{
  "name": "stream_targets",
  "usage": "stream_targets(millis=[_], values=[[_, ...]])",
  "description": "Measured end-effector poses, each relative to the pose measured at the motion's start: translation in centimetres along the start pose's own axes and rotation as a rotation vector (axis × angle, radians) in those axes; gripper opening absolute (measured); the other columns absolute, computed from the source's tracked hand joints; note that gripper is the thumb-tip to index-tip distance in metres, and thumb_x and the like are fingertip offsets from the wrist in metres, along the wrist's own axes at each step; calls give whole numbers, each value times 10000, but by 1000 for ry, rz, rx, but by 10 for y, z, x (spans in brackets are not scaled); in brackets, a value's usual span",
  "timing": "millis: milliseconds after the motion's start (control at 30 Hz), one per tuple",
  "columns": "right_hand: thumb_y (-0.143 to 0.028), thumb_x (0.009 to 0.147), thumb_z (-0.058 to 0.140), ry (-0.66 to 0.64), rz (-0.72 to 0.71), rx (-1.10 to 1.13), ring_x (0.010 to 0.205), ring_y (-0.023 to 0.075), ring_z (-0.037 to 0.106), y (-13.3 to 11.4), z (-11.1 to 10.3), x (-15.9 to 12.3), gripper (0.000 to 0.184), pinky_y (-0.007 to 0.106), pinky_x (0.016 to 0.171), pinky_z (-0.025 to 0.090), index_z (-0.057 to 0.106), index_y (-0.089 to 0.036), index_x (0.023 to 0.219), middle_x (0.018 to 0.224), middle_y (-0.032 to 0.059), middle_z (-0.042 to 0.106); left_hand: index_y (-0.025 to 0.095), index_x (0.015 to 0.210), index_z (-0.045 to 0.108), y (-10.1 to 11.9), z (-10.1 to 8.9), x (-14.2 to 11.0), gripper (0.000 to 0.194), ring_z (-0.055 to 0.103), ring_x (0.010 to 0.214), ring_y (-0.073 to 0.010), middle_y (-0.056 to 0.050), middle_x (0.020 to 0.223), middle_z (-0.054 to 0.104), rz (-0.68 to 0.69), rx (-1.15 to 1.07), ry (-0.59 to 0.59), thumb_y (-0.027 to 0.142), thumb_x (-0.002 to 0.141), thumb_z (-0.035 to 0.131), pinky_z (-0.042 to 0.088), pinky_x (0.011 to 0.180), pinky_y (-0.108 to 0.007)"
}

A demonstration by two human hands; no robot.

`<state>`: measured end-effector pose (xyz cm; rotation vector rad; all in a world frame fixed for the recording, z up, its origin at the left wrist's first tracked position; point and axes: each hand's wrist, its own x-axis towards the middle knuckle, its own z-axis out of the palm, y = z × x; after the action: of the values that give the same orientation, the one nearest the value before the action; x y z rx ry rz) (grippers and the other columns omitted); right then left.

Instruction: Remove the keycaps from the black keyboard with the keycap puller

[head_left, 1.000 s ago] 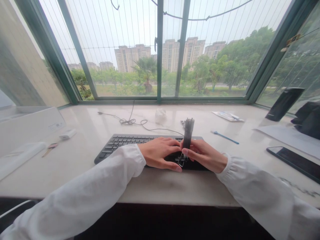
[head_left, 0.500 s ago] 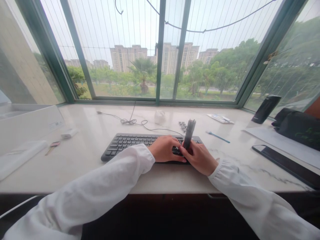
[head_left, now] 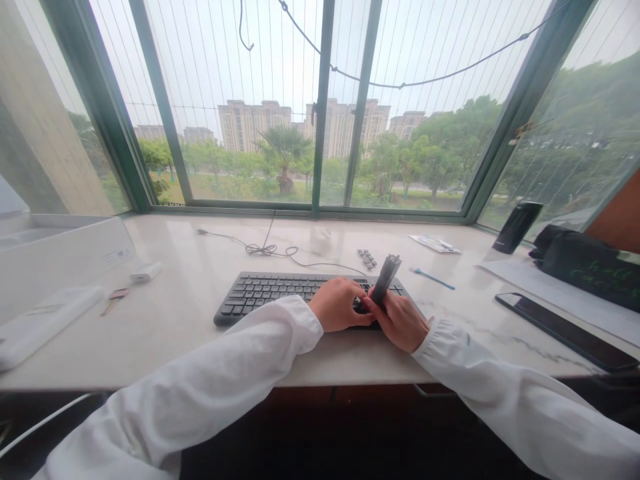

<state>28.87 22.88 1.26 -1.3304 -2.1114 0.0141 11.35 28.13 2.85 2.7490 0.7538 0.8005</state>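
Observation:
A black keyboard [head_left: 273, 287] lies on the tabletop under both my hands. My right hand [head_left: 400, 320] is wrapped round a dark, upright stick-shaped tool [head_left: 386, 279] with a jagged top end; its lower end is hidden by my fingers. My left hand [head_left: 337, 305] rests over the right part of the keyboard. Its thumb and fingers curl together beside the right thumb, and what lies between them is hidden. Several loose grey keycaps [head_left: 367, 259] lie on the table just behind the keyboard.
A coiled cable [head_left: 261, 249] lies behind the keyboard. To the right are a blue stick [head_left: 434, 278], a small packet [head_left: 434, 244], a phone [head_left: 565, 330], a black cylinder [head_left: 517, 227] and a dark pouch [head_left: 590, 267]. To the left are a key [head_left: 115, 300], a white adapter [head_left: 146, 272] and a white box [head_left: 75, 247].
The tool in my right hand leans further to the right. Both hands stay close together over the right part of the keyboard. The camera view has tilted slightly upward.

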Motion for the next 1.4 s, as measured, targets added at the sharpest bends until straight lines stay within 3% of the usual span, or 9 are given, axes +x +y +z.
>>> stream_targets(millis=[233,467,800,967,1200,1400], values=[[-413,968,355,40,-5,-11,758,260,661,2,4,-2,279,374,690,490,525,-191,961,829,101,682,181,690,651,4,-1,0,221,603,755,-169,-19,770,681,0,20,-10,397,735,648,447,732,-271],[-407,966,375,57,-8,28,753,262,666,1,4,-1,262,375,695,496,526,-194,983,826,96,686,204,708,649,10,-7,0,268,625,856,-199,-6,844,698,-83,79,-45,472,727,651,437,683,-275],[-391,966,366,82,-21,8,728,261,673,2,5,-3,246,366,668,499,517,-197,954,810,93,681,222,738,675,9,-8,-1,271,617,860,-187,4,855,695,-57,80,-38,489,751,631,426,675,-274],[-405,960,350,255,24,-24,694,271,669,5,6,-2,275,362,633,490,506,-178,965,744,108,675,279,788,726,8,-7,-1,183,622,880,-182,28,915,707,-60,63,-36,434,763,632,408,673,-274],[-414,949,365,185,115,-36,744,267,683,9,8,7,282,335,654,491,528,-184,942,763,84,688,272,766,721,5,-3,-1,163,626,838,-163,38,883,711,-44,89,14,416,748,648,388,651,-262],[-465,934,366,219,186,-21,785,280,674,9,7,7,336,353,692,484,553,-186,918,801,92,697,262,795,692,6,-3,-2,198,625,845,-168,28,855,702,-49,121,20,451,750,653,385,642,-252]])
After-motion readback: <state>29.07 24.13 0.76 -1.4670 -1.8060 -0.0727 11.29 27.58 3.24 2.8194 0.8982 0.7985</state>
